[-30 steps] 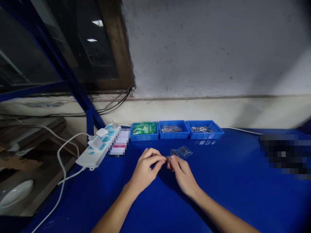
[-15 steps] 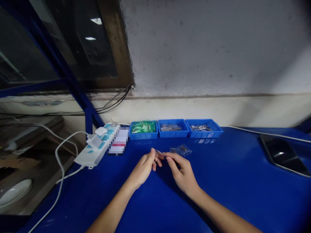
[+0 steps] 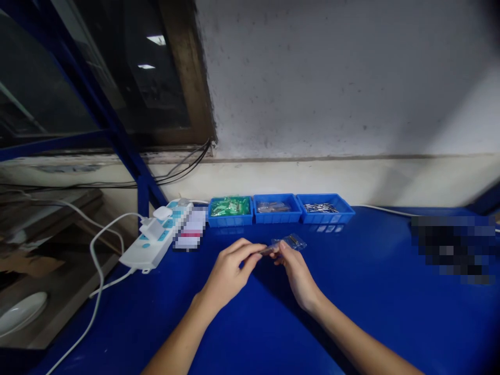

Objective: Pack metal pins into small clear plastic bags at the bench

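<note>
In front of me, above the blue table, my left hand (image 3: 230,265) is closed in a pinch on one end of a small clear plastic packet (image 3: 269,250). My right hand (image 3: 299,273) grips the packet's other end, thumb on top and fingers curled beneath. What is inside looks thin and brownish, but the fingers partly cover it. Just behind my right thumb, another clear plastic packet (image 3: 296,241) with small brass-coloured pieces lies on the table.
Three blue bins stand along the wall: one with green packets (image 3: 231,207), one with clear packets (image 3: 273,207), one with silver metal pins (image 3: 321,208). A white power strip (image 3: 156,237) with cables is on the left beside a blurred card (image 3: 192,229). A pixelated dark object (image 3: 453,247) lies right.
My left hand has turned palm down and now pinches from above. The right hand has rolled so its thumb lies on top of the packet, which has shifted slightly right.
</note>
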`<state>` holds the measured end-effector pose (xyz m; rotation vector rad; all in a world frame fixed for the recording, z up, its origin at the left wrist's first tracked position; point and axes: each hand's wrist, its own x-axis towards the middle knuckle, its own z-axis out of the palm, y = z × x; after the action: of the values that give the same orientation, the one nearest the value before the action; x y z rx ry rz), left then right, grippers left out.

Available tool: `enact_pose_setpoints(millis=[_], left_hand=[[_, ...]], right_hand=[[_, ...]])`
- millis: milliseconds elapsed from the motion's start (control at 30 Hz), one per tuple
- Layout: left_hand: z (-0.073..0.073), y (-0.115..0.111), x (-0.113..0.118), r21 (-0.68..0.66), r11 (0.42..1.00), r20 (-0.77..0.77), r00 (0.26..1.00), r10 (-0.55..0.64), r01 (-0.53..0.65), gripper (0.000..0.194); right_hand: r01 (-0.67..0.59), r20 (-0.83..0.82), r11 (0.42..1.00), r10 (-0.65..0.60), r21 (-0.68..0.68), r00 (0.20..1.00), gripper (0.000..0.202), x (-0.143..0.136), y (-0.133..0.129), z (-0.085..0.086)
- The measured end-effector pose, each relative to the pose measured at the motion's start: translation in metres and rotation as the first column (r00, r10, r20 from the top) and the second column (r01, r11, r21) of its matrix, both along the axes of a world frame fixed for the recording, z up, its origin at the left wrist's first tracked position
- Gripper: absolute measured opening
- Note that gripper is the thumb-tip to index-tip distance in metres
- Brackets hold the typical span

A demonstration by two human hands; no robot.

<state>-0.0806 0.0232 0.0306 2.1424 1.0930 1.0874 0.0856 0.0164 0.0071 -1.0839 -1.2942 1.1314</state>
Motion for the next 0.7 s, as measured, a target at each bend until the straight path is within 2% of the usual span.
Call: enact_pose_setpoints(millis=[67, 167, 267, 367, 400, 467, 533, 567, 633, 700], left_hand=[[0.000, -0.002, 0.002, -0.020, 0.998, -0.068, 0.996, -0.052, 0.051, 0.023], [0.000, -0.003, 0.004, -0.078, 0.996, -0.107, 0.993, -0.056, 0.047, 0.027], [0.000, -0.002, 0.005, -0.177, 0.983, -0.030, 0.999, -0.045, 0.039, 0.024], [0.000, 0.000, 0.004, -0.382, 0.922, 0.131, 0.991, -0.013, 0.062, 0.033], [-0.001, 0.001, 0.004, -0.458, 0.885, 0.188, 0.982, -0.001, 0.089, 0.041], [-0.002, 0.003, 0.003, -0.580, 0.800, 0.290, 0.956, 0.030, 0.151, 0.054], [-0.005, 0.006, 0.003, -0.645, 0.742, 0.347, 0.935, 0.072, 0.183, 0.054], [-0.006, 0.007, 0.003, -0.656, 0.733, 0.356, 0.930, 0.091, 0.179, 0.049], [-0.009, 0.009, 0.002, -0.636, 0.763, 0.331, 0.934, 0.132, 0.117, 0.037], [-0.011, 0.011, 0.001, -0.524, 0.851, 0.252, 0.951, 0.178, -0.020, 0.029]], right_hand=[[0.006, -0.068, 0.998, -0.011, -0.068, 0.998, 0.040, 0.000, 0.002, -0.001], [0.052, -0.088, 0.995, -0.060, -0.088, 0.994, 0.032, 0.000, 0.003, -0.001], [0.138, -0.028, 0.990, -0.138, -0.011, 0.990, 0.027, 0.002, 0.004, 0.000], [0.203, 0.110, 0.963, -0.224, 0.174, 0.968, 0.023, 0.004, 0.002, 0.002], [0.185, 0.165, 0.947, -0.233, 0.264, 0.958, 0.021, 0.004, 0.000, 0.002], [0.063, 0.297, 0.903, -0.205, 0.426, 0.933, 0.018, 0.004, -0.004, 0.003], [-0.101, 0.438, 0.860, -0.151, 0.500, 0.886, 0.020, 0.003, -0.007, 0.004], [-0.160, 0.494, 0.848, -0.133, 0.505, 0.859, 0.022, 0.003, -0.009, 0.005], [-0.184, 0.549, 0.849, -0.142, 0.496, 0.824, 0.021, 0.003, -0.011, 0.007], [-0.125, 0.529, 0.872, -0.168, 0.473, 0.832, 0.015, 0.003, -0.011, 0.010]])
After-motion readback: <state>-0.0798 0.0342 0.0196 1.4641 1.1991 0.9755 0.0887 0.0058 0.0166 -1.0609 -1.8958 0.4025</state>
